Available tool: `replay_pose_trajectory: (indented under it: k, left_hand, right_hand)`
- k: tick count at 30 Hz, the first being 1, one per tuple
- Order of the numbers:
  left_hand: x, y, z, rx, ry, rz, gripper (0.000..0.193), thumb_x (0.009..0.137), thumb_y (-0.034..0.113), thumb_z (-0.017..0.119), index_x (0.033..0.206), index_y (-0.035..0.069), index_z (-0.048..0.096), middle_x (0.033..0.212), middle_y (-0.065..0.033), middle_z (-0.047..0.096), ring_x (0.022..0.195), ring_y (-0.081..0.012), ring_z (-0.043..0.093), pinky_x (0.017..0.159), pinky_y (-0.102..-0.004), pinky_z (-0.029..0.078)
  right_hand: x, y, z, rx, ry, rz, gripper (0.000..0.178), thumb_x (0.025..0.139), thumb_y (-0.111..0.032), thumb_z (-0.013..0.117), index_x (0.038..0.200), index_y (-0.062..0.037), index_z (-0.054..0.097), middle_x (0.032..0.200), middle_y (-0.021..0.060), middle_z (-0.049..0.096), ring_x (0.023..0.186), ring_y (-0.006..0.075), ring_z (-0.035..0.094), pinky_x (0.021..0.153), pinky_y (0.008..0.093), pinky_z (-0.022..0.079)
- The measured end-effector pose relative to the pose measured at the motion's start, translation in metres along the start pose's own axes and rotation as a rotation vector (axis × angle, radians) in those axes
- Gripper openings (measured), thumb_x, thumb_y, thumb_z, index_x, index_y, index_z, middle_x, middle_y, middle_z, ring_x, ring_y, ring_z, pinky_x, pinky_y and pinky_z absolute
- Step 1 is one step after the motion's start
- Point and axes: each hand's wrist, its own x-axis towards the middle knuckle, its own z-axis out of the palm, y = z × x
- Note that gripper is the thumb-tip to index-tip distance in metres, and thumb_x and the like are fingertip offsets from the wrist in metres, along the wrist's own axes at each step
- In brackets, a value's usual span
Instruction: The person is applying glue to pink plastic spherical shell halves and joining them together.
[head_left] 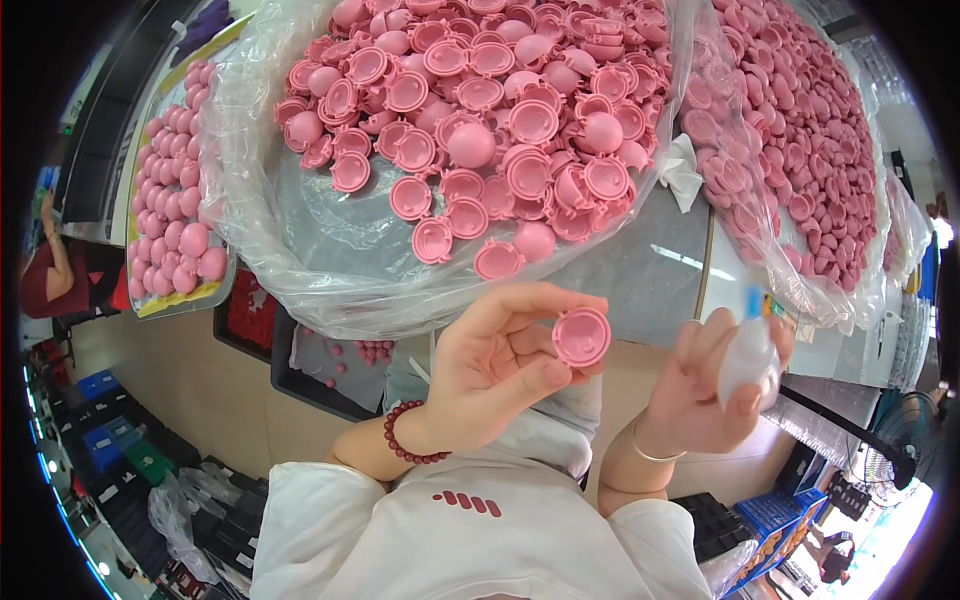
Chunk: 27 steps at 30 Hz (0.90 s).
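Note:
My left hand [480, 365] pinches a round pink plastic half-shell [582, 338] between thumb and fingers, its hollow side facing up toward me. My right hand [695, 405] is wrapped around a small whitish squeeze bottle [747, 365] with a blue tip that points away from me. The bottle is slightly blurred and stands apart from the half-shell. Just beyond my hands, a large clear plastic bag [290, 285] lies spread on the table, with a heap of similar pink half-shells [535, 120] in it.
Another clear bag with many pink pieces [810, 140] sits at the right. At the left is a tray of closed pink balls [165, 215]. Below the table edge stands a dark bin [320, 390] with small pink balls. A crumpled white tissue [682, 175] lies between the bags.

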Motion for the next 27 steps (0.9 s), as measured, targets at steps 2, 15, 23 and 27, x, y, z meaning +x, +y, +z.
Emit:
replay_pose_trajectory:
  k: [2,15,23,27]
  left_hand:
    - [-0.002,-0.001,0.000,0.036,0.003,-0.035,0.042,0.078,0.004,0.056,0.114,0.000,0.036,0.115,-0.0220,0.044,0.093,-0.0209,0.054,0.074,-0.0313,0.049]
    - [-0.004,-0.004,-0.005,0.108,-0.101,-0.004,0.042,0.074,-0.001,0.059,0.111,-0.004,0.039,0.114,-0.0262,0.044,0.101,-0.0233,0.050,0.083,-0.0312,0.045]
    - [-0.006,-0.003,-0.005,0.126,-0.093,0.001,0.041,0.073,-0.003,0.059,0.110,-0.004,0.040,0.113,-0.0263,0.044,0.101,-0.0240,0.051,0.083,-0.0315,0.045]
    - [-0.007,-0.001,-0.006,0.155,-0.100,0.005,0.041,0.072,-0.004,0.060,0.109,-0.004,0.041,0.113,-0.0258,0.045,0.101,-0.0246,0.051,0.083,-0.0321,0.045]
  right_hand:
    - [0.000,0.002,-0.004,0.018,0.006,-0.066,0.054,0.073,-0.030,0.058,0.112,0.0039,0.042,0.059,0.0017,0.036,0.049,0.0101,0.026,0.043,0.0227,0.017]
    - [0.004,-0.017,0.006,-0.498,-0.456,-0.543,0.065,0.083,-0.051,0.034,0.085,0.0106,0.054,0.050,0.0056,0.042,0.040,0.0125,0.035,0.034,0.0239,0.020]
    - [0.001,-0.013,0.008,-0.457,-0.359,-0.557,0.065,0.082,-0.051,0.033,0.082,0.0103,0.055,0.051,0.0066,0.042,0.040,0.0127,0.034,0.034,0.0242,0.019]
    - [0.003,-0.008,0.009,-0.478,-0.386,-0.572,0.066,0.082,-0.052,0.033,0.084,0.0102,0.056,0.052,0.0065,0.042,0.040,0.0124,0.033,0.034,0.0241,0.019]
